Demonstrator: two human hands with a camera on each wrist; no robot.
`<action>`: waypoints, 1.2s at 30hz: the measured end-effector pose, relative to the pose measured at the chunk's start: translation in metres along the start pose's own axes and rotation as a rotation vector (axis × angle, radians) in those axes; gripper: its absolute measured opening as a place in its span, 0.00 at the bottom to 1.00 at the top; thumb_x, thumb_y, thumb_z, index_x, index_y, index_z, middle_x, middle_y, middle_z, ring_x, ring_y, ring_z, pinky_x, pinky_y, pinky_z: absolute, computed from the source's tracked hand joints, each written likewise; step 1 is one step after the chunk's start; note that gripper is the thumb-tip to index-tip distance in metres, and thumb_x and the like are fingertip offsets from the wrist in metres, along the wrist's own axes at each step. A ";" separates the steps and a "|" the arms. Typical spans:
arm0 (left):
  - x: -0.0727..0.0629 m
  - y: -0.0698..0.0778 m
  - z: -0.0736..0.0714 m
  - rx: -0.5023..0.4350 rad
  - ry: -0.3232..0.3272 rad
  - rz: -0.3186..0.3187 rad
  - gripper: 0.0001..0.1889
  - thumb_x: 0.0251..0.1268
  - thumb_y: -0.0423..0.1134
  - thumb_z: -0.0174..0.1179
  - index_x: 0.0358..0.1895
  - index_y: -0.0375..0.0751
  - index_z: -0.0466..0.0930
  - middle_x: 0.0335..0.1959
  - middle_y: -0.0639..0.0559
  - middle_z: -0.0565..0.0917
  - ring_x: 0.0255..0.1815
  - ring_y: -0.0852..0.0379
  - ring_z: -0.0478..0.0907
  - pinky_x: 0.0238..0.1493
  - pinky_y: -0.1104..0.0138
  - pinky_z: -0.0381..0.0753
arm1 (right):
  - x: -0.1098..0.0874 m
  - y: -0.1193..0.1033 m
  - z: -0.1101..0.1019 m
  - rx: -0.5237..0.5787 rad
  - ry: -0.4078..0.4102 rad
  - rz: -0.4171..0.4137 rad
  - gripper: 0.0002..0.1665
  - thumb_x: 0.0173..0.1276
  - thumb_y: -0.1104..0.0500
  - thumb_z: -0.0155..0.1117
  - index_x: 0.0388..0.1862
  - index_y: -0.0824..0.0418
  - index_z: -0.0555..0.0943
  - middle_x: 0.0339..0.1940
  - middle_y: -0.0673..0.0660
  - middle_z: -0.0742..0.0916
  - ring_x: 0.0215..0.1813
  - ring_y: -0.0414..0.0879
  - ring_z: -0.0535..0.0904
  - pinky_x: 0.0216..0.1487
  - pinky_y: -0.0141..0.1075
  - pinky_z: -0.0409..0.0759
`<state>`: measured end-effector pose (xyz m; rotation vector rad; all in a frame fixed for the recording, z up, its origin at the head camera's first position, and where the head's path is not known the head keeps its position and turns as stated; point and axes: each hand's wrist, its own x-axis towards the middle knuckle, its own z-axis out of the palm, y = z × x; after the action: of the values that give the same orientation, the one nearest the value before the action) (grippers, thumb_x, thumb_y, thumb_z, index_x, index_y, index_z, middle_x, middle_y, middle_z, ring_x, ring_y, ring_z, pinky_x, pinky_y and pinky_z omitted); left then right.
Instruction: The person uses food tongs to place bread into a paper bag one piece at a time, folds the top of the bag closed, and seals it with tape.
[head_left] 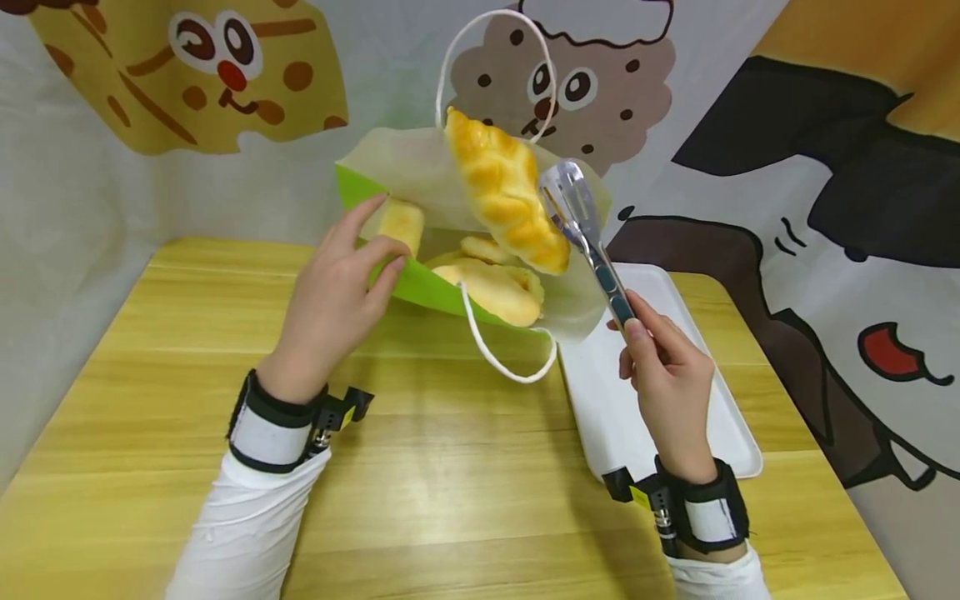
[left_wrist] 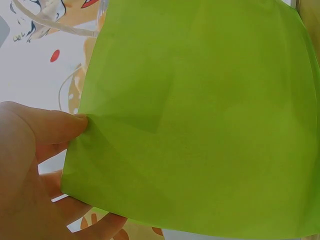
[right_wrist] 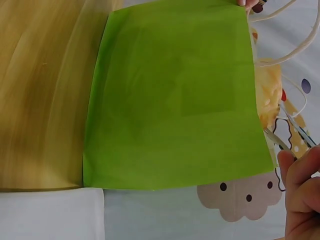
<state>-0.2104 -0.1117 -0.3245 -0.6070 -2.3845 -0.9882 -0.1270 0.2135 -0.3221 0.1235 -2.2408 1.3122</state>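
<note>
A green paper bag (head_left: 431, 292) with white rope handles stands with its mouth spread. My left hand (head_left: 330, 292) pinches the bag's rim at the left, thumb on the near panel in the left wrist view. My right hand (head_left: 671, 371) grips clear-tipped tongs (head_left: 603, 271), their ends against a golden braided bread (head_left: 504, 183). That bread is tilted over the bag's mouth, its lower end inside the opening. Within the bag lie a pale rounded bread (head_left: 487, 287) and a short yellow roll (head_left: 402, 223). The near panel hides the bag's lower contents.
A white tray (head_left: 645, 417) lies to the right of the bag on the wooden table (head_left: 435, 492). One rope handle (head_left: 517, 375) droops over the bag's front, the other (head_left: 442, 67) rises behind. A cartoon-printed cloth (head_left: 300, 183) hangs behind the table.
</note>
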 end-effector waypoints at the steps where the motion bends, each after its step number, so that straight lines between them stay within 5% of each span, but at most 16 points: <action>1: 0.000 0.001 0.000 0.002 -0.002 -0.001 0.07 0.70 0.33 0.61 0.44 0.33 0.86 0.75 0.39 0.67 0.74 0.37 0.66 0.71 0.45 0.69 | 0.000 0.001 0.000 0.011 -0.003 0.014 0.20 0.76 0.63 0.57 0.64 0.55 0.81 0.38 0.48 0.87 0.22 0.39 0.72 0.21 0.27 0.68; 8: 0.004 0.004 0.002 0.003 -0.006 0.030 0.07 0.70 0.32 0.62 0.44 0.32 0.85 0.74 0.38 0.67 0.74 0.37 0.65 0.73 0.47 0.67 | 0.001 0.001 -0.003 0.071 -0.014 0.140 0.19 0.79 0.56 0.55 0.65 0.51 0.80 0.39 0.50 0.87 0.23 0.41 0.73 0.16 0.30 0.63; 22: 0.010 0.012 0.002 0.018 -0.011 0.037 0.07 0.70 0.32 0.62 0.43 0.32 0.85 0.75 0.38 0.67 0.74 0.38 0.65 0.72 0.47 0.69 | -0.008 0.006 -0.007 0.143 -0.011 0.150 0.19 0.78 0.59 0.55 0.64 0.57 0.81 0.39 0.49 0.88 0.23 0.41 0.72 0.16 0.32 0.60; 36: 0.003 -0.001 0.005 -0.019 0.066 -0.062 0.08 0.71 0.33 0.60 0.45 0.31 0.85 0.74 0.40 0.69 0.68 0.36 0.73 0.57 0.46 0.79 | -0.032 -0.001 -0.019 0.293 -0.098 -0.013 0.16 0.76 0.72 0.51 0.58 0.74 0.79 0.39 0.51 0.85 0.22 0.40 0.71 0.14 0.33 0.57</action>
<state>-0.2144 -0.1076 -0.3260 -0.5017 -2.3513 -1.0421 -0.0916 0.2229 -0.3303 0.3137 -2.1081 1.6522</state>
